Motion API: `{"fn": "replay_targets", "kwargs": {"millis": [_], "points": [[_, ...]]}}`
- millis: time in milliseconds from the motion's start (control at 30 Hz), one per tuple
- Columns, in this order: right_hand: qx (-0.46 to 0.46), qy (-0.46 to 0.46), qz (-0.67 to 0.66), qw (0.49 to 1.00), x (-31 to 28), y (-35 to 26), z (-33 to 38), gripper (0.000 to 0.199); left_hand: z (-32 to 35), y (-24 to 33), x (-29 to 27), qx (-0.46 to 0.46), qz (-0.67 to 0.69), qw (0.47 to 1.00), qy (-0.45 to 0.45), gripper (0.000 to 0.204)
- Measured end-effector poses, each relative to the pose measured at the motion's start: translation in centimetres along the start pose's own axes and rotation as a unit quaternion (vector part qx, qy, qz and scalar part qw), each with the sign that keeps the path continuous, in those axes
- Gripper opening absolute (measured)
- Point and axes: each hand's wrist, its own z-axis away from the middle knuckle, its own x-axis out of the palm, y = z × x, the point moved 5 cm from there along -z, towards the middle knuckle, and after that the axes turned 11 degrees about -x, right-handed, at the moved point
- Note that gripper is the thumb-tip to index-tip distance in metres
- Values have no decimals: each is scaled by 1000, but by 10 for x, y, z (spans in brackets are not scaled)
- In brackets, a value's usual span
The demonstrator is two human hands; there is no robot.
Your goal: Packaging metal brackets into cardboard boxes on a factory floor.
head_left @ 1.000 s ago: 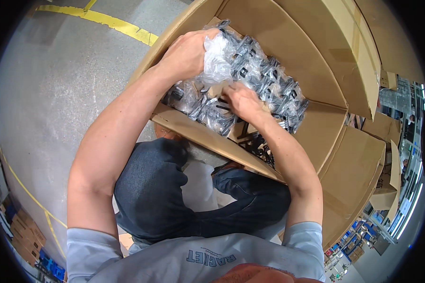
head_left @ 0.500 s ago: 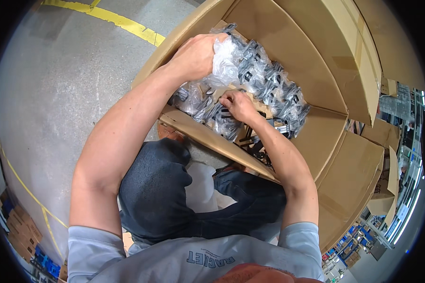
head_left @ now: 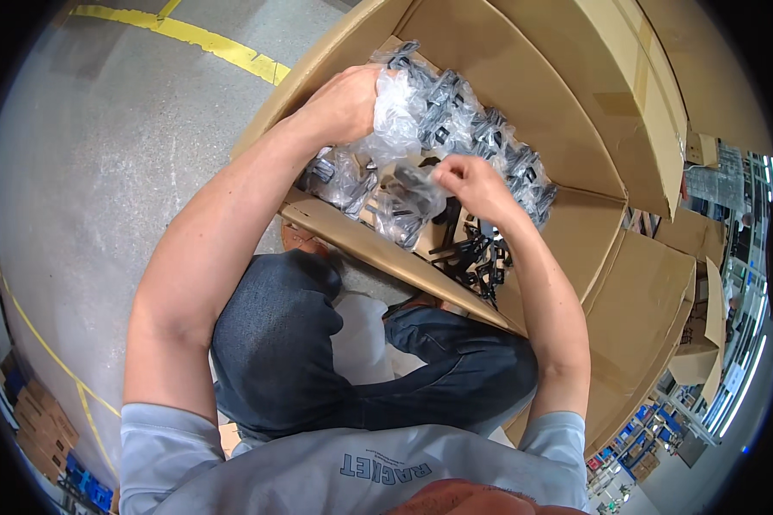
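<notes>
Both my arms reach into a large cardboard box [head_left: 318,219]. At its far left, my left hand [head_left: 349,103] is closed round a bunch of crumpled clear plastic [head_left: 398,107]; most of its fingertips are hidden. Lower and to the right, the thumb and fingers of my right hand [head_left: 475,182] pinch the edge of a clear plastic bag [head_left: 419,187] with something dark inside. Black parts in clear bags [head_left: 494,133] lie in rows around both hands. Loose black parts [head_left: 481,257], unbagged, lie in the near right of the box, below my right hand.
Tall cardboard walls rise at the far side and right, with an open flap [head_left: 640,300] at the right. My bent knees [head_left: 275,335] are close to the box's near edge. Yellow tape [head_left: 223,47] marks the grey floor at left. Shelving [head_left: 653,429] stands far right.
My right hand has moved right and lifted the edge of a plastic bag, uncovering more loose black parts. My left hand keeps its grip and has shifted slightly left in view.
</notes>
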Motion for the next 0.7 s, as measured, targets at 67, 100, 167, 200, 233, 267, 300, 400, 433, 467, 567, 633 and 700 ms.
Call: {"fn": "replay_targets", "kwargs": {"millis": [67, 100, 167, 200, 233, 267, 300, 400, 433, 467, 567, 633, 700], "points": [[-2, 27, -15, 1000, -10, -7, 1, 17, 0, 7, 3, -18, 47, 998, -24, 21], [-5, 52, -31, 998, -16, -11, 1, 16, 1, 9, 7, -37, 93, 994, -47, 23], [-11, 103, -62, 993, -26, -16, 0, 15, 4, 14, 12, -75, 184, 975, -94, 28], [-9, 106, -62, 992, -26, -18, -1, 15, 5, 20, 12, -73, 185, 975, -96, 28], [-35, 121, -124, 984, -24, -24, -6, 15, 7, 23, 15, -96, 201, 967, -127, 28], [-62, 134, -186, 972, -18, -30, -13, 15, 11, 25, 17, -122, 215, 956, -157, 27], [-88, 146, -246, 954, -14, -36, -19, 14, 13, 26, 20, -147, 228, 944, -188, 27], [-103, 170, -337, 920, -9, -46, -21, 14, 16, 20, 25, -164, 222, 935, -224, 26], [-93, 182, -368, 907, -8, -48, -20, 13, 16, 16, 26, -157, 202, 939, -229, 26], [-82, 193, -397, 893, -8, -49, -19, 13, 15, 12, 27, -149, 182, 944, -233, 25], [29, 159, -320, 933, -11, -13, -4, 22, 9, 9, 28, -115, 142, 959, -215, 23], [85, 49, -146, 984, 7, 3, 8, 27, 6, 9, 18, -80, 88, 981, -155, 21], [104, -92, 114, 984, 41, 47, 23, 36, 4, 8, 16, -59, 63, 988, -127, 20]]}}
